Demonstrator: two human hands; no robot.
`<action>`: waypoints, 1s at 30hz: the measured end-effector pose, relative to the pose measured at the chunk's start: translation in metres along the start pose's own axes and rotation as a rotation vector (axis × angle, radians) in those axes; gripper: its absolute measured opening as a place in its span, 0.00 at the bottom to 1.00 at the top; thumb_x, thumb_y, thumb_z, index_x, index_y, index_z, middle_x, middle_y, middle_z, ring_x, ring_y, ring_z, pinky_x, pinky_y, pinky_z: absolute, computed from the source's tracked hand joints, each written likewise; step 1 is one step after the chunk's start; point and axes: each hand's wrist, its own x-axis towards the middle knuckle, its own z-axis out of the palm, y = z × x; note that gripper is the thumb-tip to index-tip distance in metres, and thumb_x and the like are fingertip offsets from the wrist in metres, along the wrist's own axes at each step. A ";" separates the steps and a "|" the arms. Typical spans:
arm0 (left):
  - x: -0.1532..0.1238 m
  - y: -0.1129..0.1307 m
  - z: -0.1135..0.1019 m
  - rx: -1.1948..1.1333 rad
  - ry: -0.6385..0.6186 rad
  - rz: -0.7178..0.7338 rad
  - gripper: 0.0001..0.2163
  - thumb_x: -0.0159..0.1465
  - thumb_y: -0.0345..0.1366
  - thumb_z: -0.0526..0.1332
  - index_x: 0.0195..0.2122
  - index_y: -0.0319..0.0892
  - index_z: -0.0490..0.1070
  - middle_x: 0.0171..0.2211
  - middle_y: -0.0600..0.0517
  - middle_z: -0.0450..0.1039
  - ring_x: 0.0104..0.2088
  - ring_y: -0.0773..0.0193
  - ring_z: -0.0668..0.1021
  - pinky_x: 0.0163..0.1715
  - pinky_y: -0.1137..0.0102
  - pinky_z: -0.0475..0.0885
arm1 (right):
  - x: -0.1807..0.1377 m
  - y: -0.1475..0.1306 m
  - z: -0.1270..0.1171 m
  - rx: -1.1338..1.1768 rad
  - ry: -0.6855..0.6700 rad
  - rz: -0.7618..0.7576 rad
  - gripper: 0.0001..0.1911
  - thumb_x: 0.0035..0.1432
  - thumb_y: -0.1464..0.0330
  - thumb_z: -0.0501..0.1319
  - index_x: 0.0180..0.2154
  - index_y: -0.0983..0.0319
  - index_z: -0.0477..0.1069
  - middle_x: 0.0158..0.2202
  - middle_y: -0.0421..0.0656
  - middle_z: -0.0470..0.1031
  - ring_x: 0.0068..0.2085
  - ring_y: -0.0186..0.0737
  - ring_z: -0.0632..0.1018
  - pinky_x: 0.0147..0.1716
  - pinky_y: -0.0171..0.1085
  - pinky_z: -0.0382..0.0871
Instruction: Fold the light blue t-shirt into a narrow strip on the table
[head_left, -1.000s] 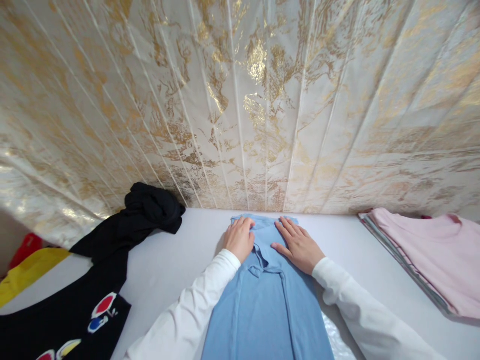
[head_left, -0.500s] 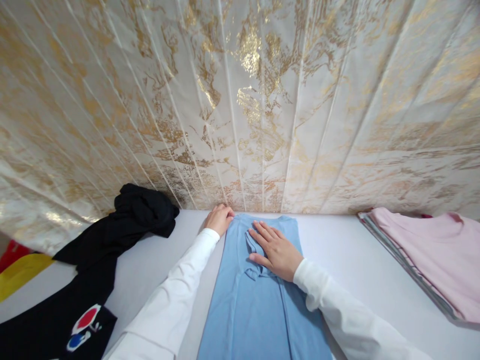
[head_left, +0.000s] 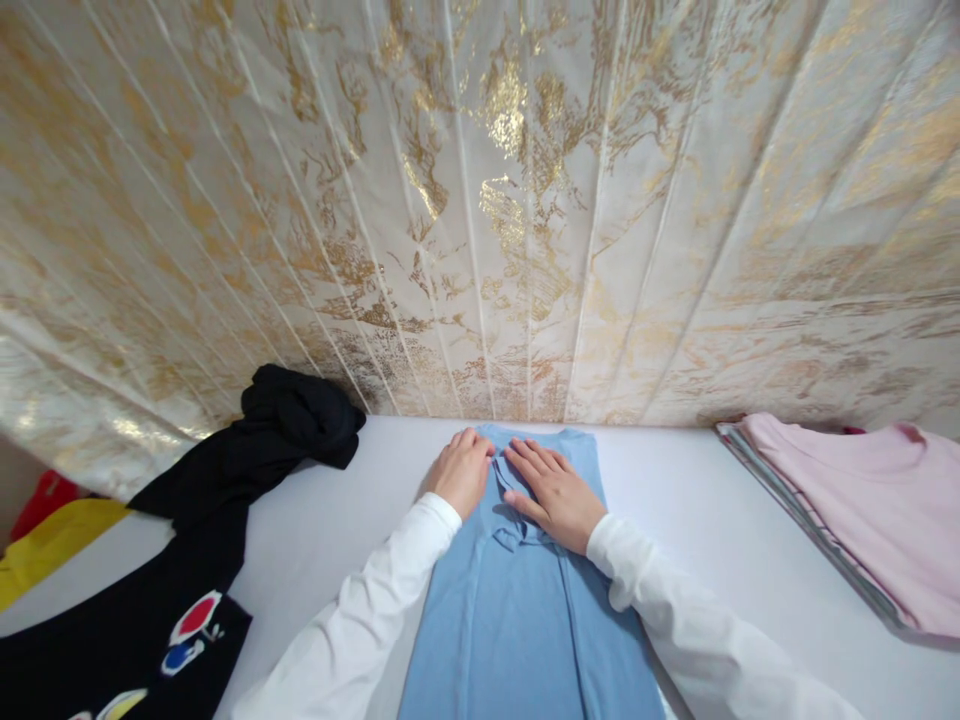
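A light blue shirt (head_left: 517,620) lies flat on the white table (head_left: 675,500), its collar end near the wall. My left hand (head_left: 461,472) rests on the collar's left side with fingers curled down onto the cloth. My right hand (head_left: 553,490) lies flat on the collar area, fingers stretched and spread, pressing the fabric. The two hands sit close together, almost touching. Both arms wear white sleeves.
A black garment (head_left: 225,480) with red, blue and yellow print lies at the left, with yellow and red cloth (head_left: 45,545) beyond it. A folded pink shirt (head_left: 862,510) tops a pile at the right. A gold-patterned wall (head_left: 480,200) rises right behind the table.
My left hand has come back from the shirt's far left corner onto the collar, next to my right hand. My right hand has barely shifted.
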 end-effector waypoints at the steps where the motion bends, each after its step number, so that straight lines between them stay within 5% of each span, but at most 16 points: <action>1: -0.007 0.004 0.005 0.004 0.012 0.007 0.09 0.64 0.29 0.57 0.44 0.44 0.70 0.46 0.47 0.69 0.49 0.56 0.71 0.48 0.64 0.66 | 0.000 0.003 0.000 0.066 0.054 0.025 0.29 0.66 0.54 0.47 0.63 0.61 0.57 0.65 0.50 0.57 0.65 0.47 0.56 0.61 0.51 0.53; 5: -0.025 0.008 0.011 -0.017 0.060 0.050 0.14 0.65 0.28 0.52 0.52 0.39 0.66 0.50 0.42 0.66 0.51 0.52 0.69 0.49 0.57 0.66 | -0.006 0.013 -0.006 0.191 0.192 0.098 0.24 0.68 0.63 0.42 0.61 0.61 0.57 0.60 0.50 0.65 0.60 0.44 0.67 0.56 0.50 0.61; 10: -0.031 0.012 -0.001 -0.128 0.023 0.302 0.22 0.64 0.24 0.51 0.58 0.45 0.62 0.61 0.49 0.61 0.61 0.60 0.62 0.59 0.61 0.59 | -0.038 0.006 -0.016 0.014 0.168 0.012 0.24 0.61 0.71 0.50 0.59 0.65 0.60 0.62 0.54 0.61 0.62 0.48 0.62 0.57 0.51 0.60; 13: -0.029 0.013 -0.002 -0.250 -0.007 0.405 0.23 0.63 0.22 0.51 0.57 0.49 0.64 0.59 0.51 0.65 0.60 0.61 0.65 0.58 0.60 0.61 | -0.059 -0.012 -0.021 -0.033 0.132 -0.017 0.23 0.58 0.73 0.54 0.56 0.65 0.62 0.60 0.54 0.63 0.60 0.50 0.64 0.56 0.50 0.62; 16: -0.023 0.009 0.003 -0.313 -0.011 0.391 0.24 0.61 0.20 0.49 0.55 0.47 0.67 0.54 0.51 0.72 0.54 0.63 0.73 0.54 0.62 0.66 | -0.066 -0.032 -0.026 -0.017 0.088 -0.003 0.18 0.55 0.75 0.59 0.49 0.60 0.69 0.51 0.48 0.71 0.50 0.47 0.71 0.49 0.46 0.68; 22: -0.017 0.002 0.011 -0.381 -0.012 0.347 0.22 0.62 0.20 0.48 0.51 0.46 0.71 0.52 0.53 0.73 0.51 0.64 0.75 0.53 0.65 0.67 | -0.050 -0.046 -0.024 -0.064 0.107 0.014 0.07 0.55 0.77 0.59 0.34 0.60 0.69 0.35 0.43 0.72 0.39 0.46 0.70 0.38 0.45 0.66; 30: -0.021 0.010 0.012 -0.380 -0.016 0.316 0.11 0.67 0.30 0.54 0.47 0.46 0.71 0.52 0.51 0.73 0.53 0.60 0.73 0.56 0.58 0.62 | -0.057 -0.042 -0.019 0.189 0.169 -0.118 0.09 0.55 0.79 0.53 0.34 0.59 0.63 0.42 0.46 0.71 0.43 0.43 0.71 0.42 0.42 0.68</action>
